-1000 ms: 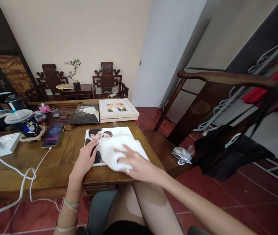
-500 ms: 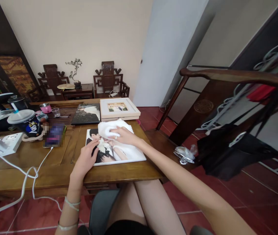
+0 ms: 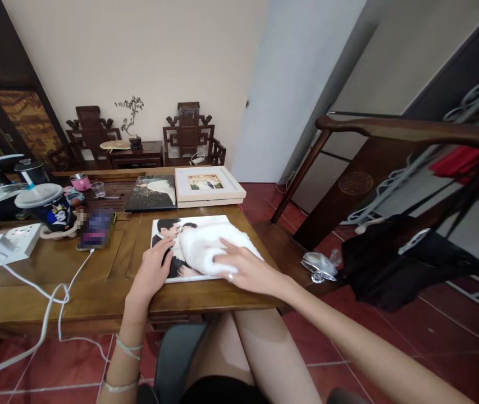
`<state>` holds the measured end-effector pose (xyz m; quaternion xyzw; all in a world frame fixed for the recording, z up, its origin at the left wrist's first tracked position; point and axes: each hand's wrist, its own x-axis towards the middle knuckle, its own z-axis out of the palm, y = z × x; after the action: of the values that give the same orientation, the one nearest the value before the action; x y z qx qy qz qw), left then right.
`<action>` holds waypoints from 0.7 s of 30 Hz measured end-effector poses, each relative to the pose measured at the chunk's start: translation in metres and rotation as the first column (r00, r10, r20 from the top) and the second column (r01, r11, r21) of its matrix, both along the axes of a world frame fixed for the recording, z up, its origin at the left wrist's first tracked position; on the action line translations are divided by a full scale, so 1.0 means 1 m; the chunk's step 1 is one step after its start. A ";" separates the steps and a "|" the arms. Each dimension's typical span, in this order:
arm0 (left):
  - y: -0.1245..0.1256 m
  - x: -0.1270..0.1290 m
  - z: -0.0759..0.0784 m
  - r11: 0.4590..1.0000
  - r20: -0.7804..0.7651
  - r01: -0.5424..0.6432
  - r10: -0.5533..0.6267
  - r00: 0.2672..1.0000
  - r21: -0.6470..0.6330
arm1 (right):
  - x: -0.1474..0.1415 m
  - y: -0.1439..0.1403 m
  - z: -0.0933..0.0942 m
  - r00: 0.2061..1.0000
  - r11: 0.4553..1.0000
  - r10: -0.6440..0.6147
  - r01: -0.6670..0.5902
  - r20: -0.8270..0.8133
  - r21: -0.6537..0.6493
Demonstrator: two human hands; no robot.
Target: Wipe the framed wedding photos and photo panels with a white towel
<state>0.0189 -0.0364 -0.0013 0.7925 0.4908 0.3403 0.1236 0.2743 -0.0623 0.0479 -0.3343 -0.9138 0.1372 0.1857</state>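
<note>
Head view showed your wooden table (image 3: pixel 96 292) bearing a large photo print (image 3: pixel 167 235), stiff, glossy and likely prone to scratches, at its near edge. Your left hand (image 3: pixel 151 270) lay flat, fingers spread, pinning its left side. Your right hand (image 3: pixel 245 270) pressed open-palmed on a soft, light white cloth (image 3: pixel 205 249), gripping nothing; bunch it from above.

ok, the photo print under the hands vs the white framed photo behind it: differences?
The photo print is a flat, frameless panel near the table's front edge; the white framed photo is thick, with a wide white border, further back. The print's picture fills its whole face; the frame's is small and centred. The left hand holds the print and the right hand presses a white cloth on it; the frame is untouched. Both lie face up.
</note>
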 end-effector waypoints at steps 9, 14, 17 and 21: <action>-0.003 0.001 0.002 1.000 -0.006 -0.011 0.011 1.000 -0.019 | 0.057 0.014 -0.007 0.994 0.981 -0.091 0.080 -0.053 -0.175; -0.003 -0.001 0.002 1.000 -0.015 0.000 0.000 1.000 0.006 | 0.040 0.076 -0.011 0.966 0.974 -0.206 0.187 -0.159 -0.128; -0.002 -0.002 0.002 1.000 -0.024 0.012 -0.012 1.000 0.014 | 0.029 0.104 -0.011 0.955 0.972 -0.225 0.207 -0.194 -0.108; -0.001 -0.002 0.002 0.999 -0.021 0.029 -0.028 0.999 0.040 | 0.025 0.113 -0.014 0.942 0.966 -0.256 0.242 -0.218 -0.087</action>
<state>0.0168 -0.0374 0.0004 0.8053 0.4737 0.3399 0.1076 0.2989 0.0504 0.0339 -0.4346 -0.8324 0.1769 0.2949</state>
